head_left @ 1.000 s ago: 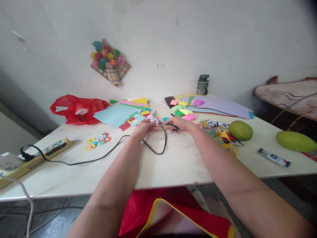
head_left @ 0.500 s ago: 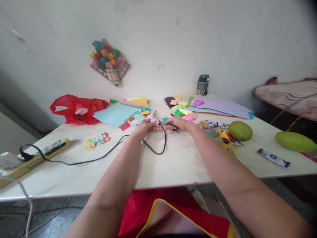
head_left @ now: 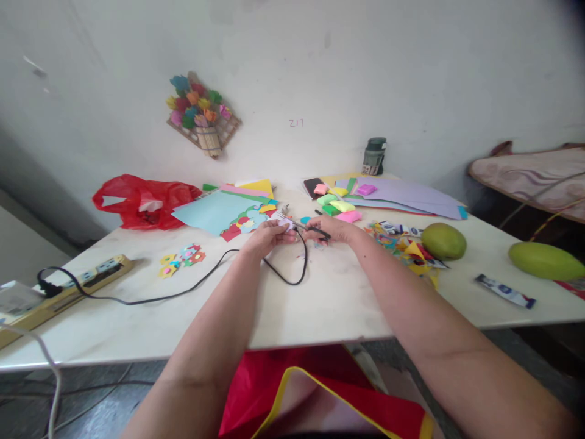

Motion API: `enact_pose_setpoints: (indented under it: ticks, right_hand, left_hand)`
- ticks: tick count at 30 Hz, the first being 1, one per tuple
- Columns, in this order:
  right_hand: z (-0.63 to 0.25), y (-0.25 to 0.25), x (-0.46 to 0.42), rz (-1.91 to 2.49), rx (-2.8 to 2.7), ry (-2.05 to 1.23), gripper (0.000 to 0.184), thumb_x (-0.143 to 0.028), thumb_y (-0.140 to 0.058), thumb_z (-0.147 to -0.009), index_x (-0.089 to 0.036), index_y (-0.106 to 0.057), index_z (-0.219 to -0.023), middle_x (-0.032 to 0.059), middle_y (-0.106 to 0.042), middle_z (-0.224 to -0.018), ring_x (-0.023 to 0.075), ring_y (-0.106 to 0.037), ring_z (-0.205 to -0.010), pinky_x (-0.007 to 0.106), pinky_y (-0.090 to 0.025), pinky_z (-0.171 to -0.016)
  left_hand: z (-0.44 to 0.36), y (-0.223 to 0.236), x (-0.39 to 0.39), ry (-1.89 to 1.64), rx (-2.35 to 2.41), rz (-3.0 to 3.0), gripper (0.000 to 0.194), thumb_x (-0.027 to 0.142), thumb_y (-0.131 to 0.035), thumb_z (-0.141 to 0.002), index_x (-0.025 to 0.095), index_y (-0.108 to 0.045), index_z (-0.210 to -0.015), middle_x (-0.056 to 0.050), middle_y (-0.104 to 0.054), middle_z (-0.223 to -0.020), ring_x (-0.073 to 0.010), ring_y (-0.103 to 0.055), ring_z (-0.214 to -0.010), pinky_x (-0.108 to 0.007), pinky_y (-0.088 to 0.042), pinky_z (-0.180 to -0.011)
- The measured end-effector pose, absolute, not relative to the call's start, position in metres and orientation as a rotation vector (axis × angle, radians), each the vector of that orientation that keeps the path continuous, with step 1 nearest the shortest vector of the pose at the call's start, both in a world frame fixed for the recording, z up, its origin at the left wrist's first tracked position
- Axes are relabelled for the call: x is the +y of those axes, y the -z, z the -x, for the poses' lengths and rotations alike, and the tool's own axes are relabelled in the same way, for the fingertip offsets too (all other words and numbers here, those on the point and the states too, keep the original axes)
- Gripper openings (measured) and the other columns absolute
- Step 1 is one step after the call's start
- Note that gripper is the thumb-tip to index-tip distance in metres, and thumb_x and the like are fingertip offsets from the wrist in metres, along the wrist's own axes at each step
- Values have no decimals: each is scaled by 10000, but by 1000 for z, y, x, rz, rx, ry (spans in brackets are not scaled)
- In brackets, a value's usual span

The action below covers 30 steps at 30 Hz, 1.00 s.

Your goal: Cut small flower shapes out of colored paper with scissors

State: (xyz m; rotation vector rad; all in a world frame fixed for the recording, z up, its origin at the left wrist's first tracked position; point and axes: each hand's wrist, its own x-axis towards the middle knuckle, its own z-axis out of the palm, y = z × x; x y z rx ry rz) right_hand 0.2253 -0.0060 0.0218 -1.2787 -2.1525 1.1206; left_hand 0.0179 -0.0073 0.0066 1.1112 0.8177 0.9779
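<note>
My left hand [head_left: 269,238] pinches a small pale purple piece of paper [head_left: 286,224] above the middle of the table. In my right hand [head_left: 337,229] are scissors with black handles [head_left: 324,234], their metal blades pointing left at the paper. Whether the blades touch the paper is too small to tell. A black cord [head_left: 299,282] loops on the table just below both hands. Beyond my left hand lies a cut-paper picture [head_left: 242,224] in red, green and blue. Colourful paper flowers [head_left: 181,260] rest to the left of my left forearm.
A power strip [head_left: 94,274] and a red plastic bag [head_left: 146,201] are on the left. Coloured paper sheets [head_left: 411,195], soft clay packs [head_left: 340,206] and a bottle [head_left: 375,157] stand at the back. Paper scraps [head_left: 414,251], green fruit [head_left: 443,241] and a tube [head_left: 505,291] are right.
Almost nothing differs. Both hands stay in place, with the paper and scissors held as before.
</note>
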Motion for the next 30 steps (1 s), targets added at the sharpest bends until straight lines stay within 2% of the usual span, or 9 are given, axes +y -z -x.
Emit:
enact_pose_setpoints:
  ticks: [8,18,30]
  right_hand:
    - [-228,-18,-2,1258,-2197,-1114,350,-479,-686,-719,-152,-565,-749,-49,-509,-512,47,-436,-368,166,-279,-341]
    - [-225,-23,-8,1296,-2184,-1142,315,-441,-673,-747,-147,-557,-753,-46,-512,-521,42,-442,-368,159,-263,-332]
    - [-226,-21,-5,1264,-2146,-1176,363,-483,-702,-711,-148,-562,-730,-45,-514,-496,46,-441,-350,165,-257,-320]
  left_hand:
    - [-16,-7,-6,-996,849,-1155,54,139,-606,-797,88,-593,-787,-93,-689,-691,-135,-657,-564,-262,-551,-649]
    - [-16,-7,-7,-967,820,-1197,127,149,-639,-775,104,-555,-692,-67,-671,-678,-116,-639,-547,-254,-541,-648]
    - [-16,-6,-6,-979,821,-1161,114,140,-664,-763,99,-576,-702,-74,-681,-682,-122,-649,-556,-241,-539,-637]
